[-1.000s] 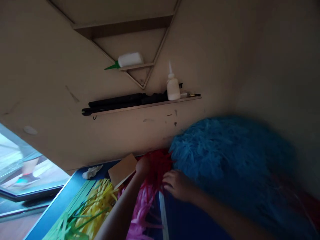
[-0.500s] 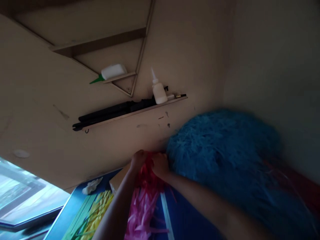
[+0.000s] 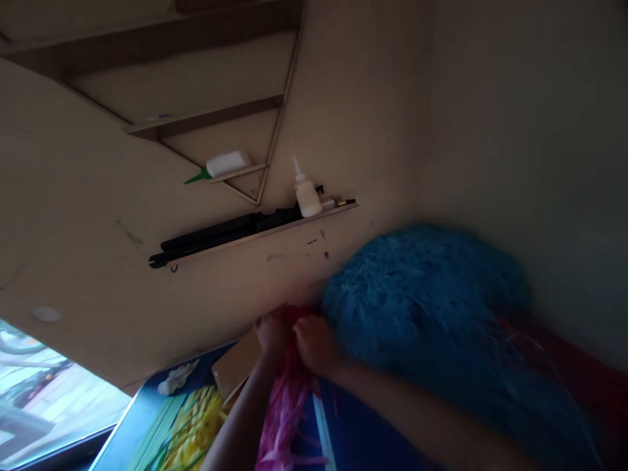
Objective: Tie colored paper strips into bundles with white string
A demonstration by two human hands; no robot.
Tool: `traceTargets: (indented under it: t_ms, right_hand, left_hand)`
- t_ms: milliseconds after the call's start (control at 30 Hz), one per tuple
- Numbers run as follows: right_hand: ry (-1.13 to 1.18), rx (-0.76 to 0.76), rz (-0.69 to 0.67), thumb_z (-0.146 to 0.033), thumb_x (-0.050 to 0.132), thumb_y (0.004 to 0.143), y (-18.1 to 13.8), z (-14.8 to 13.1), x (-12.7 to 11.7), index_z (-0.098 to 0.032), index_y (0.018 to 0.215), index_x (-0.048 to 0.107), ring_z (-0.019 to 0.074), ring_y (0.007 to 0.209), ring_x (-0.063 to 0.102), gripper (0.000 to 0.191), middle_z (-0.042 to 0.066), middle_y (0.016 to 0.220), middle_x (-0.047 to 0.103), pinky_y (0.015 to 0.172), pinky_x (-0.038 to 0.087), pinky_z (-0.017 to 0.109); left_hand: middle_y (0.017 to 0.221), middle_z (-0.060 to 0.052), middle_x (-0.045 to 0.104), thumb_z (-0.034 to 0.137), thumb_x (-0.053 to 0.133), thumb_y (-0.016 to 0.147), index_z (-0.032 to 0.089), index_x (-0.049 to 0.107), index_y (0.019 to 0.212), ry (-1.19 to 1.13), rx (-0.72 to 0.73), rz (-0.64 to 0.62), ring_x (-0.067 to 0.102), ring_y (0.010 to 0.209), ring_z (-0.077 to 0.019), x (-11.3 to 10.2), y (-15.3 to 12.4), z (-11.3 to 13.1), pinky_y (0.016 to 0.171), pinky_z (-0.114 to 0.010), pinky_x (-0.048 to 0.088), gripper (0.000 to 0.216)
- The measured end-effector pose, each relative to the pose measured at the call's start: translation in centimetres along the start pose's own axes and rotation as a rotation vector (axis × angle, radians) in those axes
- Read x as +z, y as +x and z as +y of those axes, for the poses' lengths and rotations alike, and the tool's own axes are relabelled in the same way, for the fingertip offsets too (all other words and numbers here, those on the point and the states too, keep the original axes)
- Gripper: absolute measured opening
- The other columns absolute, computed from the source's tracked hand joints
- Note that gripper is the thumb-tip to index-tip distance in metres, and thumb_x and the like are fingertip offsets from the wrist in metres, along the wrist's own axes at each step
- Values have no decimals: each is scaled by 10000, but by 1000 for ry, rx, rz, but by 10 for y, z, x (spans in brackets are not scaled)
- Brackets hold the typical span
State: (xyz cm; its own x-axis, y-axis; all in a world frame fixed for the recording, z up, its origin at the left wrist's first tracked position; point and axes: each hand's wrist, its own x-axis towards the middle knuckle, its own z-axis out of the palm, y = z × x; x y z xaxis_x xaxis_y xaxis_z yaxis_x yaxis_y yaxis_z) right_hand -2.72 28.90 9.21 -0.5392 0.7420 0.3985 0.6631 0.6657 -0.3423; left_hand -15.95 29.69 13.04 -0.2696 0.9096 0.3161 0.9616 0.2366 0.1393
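Note:
At the wall end of the blue table, my left hand (image 3: 273, 332) and my right hand (image 3: 318, 345) are close together, both closed around a bundle of red streamers (image 3: 291, 353). The red strands show between the hands; the fingertips are partly hidden and blurred. Below them, pink streamers (image 3: 282, 418) hang or lie between my forearms. Beside my left forearm lie yellow streamers (image 3: 193, 422) and flat green strips (image 3: 154, 432). A large fluffy blue heap of strands (image 3: 422, 294) sits just right of my right hand.
A brown cardboard box (image 3: 238, 366) and a crumpled white piece (image 3: 179, 378) lie on the blue table (image 3: 363, 425). Above, a narrow shelf (image 3: 265, 232) holds a glue bottle (image 3: 308, 197) and a black hair straightener-like tool (image 3: 216, 235). A green-tipped bottle (image 3: 228, 163) rests higher.
The camera view has tilted up slightly. My hands stay closed on the red streamers, and the strands below them look drawn into a narrower bunch.

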Motion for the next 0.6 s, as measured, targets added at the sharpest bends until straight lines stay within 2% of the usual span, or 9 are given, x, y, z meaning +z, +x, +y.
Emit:
traceTargets:
  t_ms: [67,133,200,267,367,467,533,600]
  right_hand:
    - [-14,-41,-85,-294,506,929,-14,-11,13,-160,1249,574,259,943,657,353,141,1135,672,809,501,368]
    - [-47,-40,-170,-338,627,851,-23,-19,27,-79,1301,534,299,880,679,527,202,1115,673,700,535,373]
    - [-93,-35,-247,-273,684,800,-29,-21,39,-26,1268,557,340,879,684,544,249,1108,667,664,550,393]
    - [-140,-43,-305,-141,620,826,-34,-20,47,-21,1246,578,338,870,692,439,265,1137,656,658,558,401]
    - [-192,-71,-360,-22,479,883,-43,-19,52,-42,1309,541,308,919,689,431,273,1277,582,690,567,396]
    - [-230,-68,-429,-81,520,932,-50,-17,53,-85,1273,567,271,1009,662,343,207,1304,579,765,575,384]
    - [-248,-50,-480,-177,589,944,-52,-17,50,-112,1208,597,239,1021,650,272,137,1236,618,808,576,391]
    - [-245,-54,-519,-252,629,935,-52,-18,44,-126,1139,622,212,1001,650,240,90,1160,643,836,571,400]
  left_hand:
    - [1294,-105,660,208,416,919,229,599,1288,28,27,-3,587,1204,-244,-16,7,5,1063,-432,299,412]
    - [1306,-95,653,240,418,924,242,591,1297,66,64,5,586,1209,-235,-35,11,12,1101,-449,249,411]
    - [1284,-94,667,259,414,924,253,597,1289,109,87,21,604,1181,-240,-55,12,17,1106,-471,237,409]
    - [1255,-98,684,254,412,916,261,612,1271,153,96,42,622,1150,-250,-75,10,20,1095,-490,249,407]
    - [1207,-109,707,261,405,916,254,633,1246,221,104,92,641,1105,-259,-102,5,20,1089,-501,245,400]
    - [1137,-127,731,277,365,934,228,624,1257,286,87,176,655,1055,-264,-125,-2,23,1089,-507,223,417]
    - [1092,-138,741,273,336,941,215,618,1262,318,71,214,666,1021,-268,-135,-6,28,1067,-510,245,431]
    - [1003,-130,762,253,353,929,217,672,1179,343,94,206,678,980,-268,-143,-9,32,1061,-509,248,407]
